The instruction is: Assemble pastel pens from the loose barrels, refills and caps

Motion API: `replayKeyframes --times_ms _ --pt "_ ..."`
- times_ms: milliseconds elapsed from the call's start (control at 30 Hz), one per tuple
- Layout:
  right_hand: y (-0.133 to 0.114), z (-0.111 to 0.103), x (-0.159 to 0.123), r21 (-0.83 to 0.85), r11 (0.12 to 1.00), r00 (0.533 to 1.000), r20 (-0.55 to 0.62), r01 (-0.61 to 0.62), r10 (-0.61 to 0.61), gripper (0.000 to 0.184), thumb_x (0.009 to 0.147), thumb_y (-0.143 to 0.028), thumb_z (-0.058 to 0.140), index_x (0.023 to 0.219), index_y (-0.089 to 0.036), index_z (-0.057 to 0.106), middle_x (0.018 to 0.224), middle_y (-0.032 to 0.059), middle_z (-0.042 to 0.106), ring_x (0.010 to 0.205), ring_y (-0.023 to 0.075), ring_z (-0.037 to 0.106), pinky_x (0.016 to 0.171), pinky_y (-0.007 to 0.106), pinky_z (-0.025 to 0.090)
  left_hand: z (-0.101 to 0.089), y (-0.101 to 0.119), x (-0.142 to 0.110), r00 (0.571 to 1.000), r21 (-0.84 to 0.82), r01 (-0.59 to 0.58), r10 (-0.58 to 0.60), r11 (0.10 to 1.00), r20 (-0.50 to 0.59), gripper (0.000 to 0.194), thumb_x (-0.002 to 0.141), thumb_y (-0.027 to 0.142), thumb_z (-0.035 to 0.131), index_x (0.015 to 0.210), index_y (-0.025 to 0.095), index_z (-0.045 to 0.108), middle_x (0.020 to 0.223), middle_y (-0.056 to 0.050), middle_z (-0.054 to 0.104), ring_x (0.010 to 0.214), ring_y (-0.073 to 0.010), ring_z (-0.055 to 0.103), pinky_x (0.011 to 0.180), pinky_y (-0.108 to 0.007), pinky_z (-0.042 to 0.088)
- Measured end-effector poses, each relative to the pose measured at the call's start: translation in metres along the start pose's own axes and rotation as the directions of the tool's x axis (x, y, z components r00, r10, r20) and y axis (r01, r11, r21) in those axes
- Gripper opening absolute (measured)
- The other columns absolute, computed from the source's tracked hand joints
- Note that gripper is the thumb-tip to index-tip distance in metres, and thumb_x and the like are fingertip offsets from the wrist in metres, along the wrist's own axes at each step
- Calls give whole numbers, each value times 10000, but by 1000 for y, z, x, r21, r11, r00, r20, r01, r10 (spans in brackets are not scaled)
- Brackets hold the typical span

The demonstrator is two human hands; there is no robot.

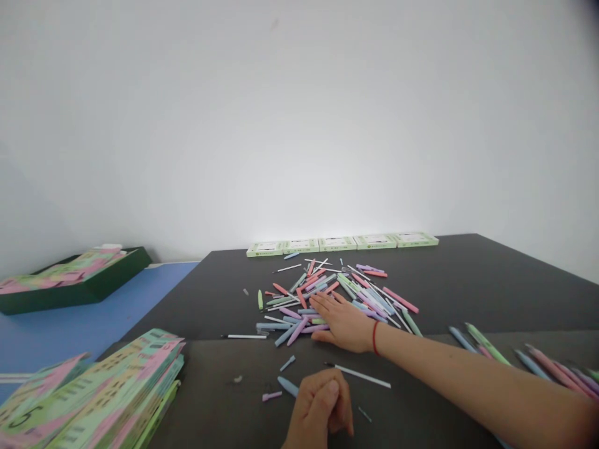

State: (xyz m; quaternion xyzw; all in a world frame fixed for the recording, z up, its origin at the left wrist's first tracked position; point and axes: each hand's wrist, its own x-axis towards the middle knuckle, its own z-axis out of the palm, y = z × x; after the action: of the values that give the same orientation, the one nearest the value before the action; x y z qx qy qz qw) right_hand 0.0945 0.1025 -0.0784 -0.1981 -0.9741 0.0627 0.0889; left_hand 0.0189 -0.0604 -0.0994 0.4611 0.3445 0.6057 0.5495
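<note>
A heap of pastel pen parts [337, 290] in pink, blue, green and purple, with thin white refills among them, lies on the dark table mat [468, 287]. My right hand [341, 323], a red band at its wrist, reaches in from the right. It lies flat with fingers stretched on the near edge of the heap. My left hand [321, 405] is curled closed at the bottom centre, and a light blue pen piece [287, 386] sticks out from it to the left. A white refill [358, 374] lies just beyond that hand.
A row of pale green boxes [341, 243] stands along the mat's far edge. Stacked pastel cards [103, 393] fill the lower left. A dark green tray [79, 287] of more cards sits on the blue surface at left. Several whole pens [538, 365] lie at right.
</note>
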Motion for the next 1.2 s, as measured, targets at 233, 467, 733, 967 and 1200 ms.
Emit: replayKeyframes --times_ms 233,467,733,967,1200 --pt "-24 -48 -68 -18 1000 986 -164 6 -9 552 911 -335 486 1410 -150 339 1438 128 413 1325 258 340 1087 466 277 4 13 5 991 -29 -61 57 998 -125 409 876 424 428 538 194 421 442 65 313 407 -95 301 447 -237 323" --pt "-125 -49 -161 168 970 981 48 176 -187 366 802 -295 667 1139 -212 552 1018 52 662 891 224 622 781 340 501 6 22 10 986 -95 -2 -13 996 -166 363 843 387 465 538 196 415 452 75 287 430 -97 276 499 -245 358" --pt "-149 -22 -148 86 969 953 181 232 -244 135 798 -256 674 860 -181 581 851 -1 627 693 168 600 525 287 422 9 30 8 992 -131 -31 14 991 -127 304 844 381 406 606 196 444 481 74 284 450 -108 266 543 -262 382" --pt "-129 -21 -134 53 998 985 166 43 -51 78 750 -118 580 806 -170 562 790 14 619 619 164 573 479 285 330 9 31 8 993 -124 -86 75 989 -86 212 841 346 373 799 184 503 526 70 304 482 -121 278 568 -275 365" --pt "-92 -59 -138 378 878 956 101 -293 276 172 701 -37 489 755 -199 463 673 -47 526 564 98 478 510 204 322 8 34 -10 987 196 -134 112 971 118 228 874 307 379 968 153 518 668 20 396 609 -144 342 606 -284 310"
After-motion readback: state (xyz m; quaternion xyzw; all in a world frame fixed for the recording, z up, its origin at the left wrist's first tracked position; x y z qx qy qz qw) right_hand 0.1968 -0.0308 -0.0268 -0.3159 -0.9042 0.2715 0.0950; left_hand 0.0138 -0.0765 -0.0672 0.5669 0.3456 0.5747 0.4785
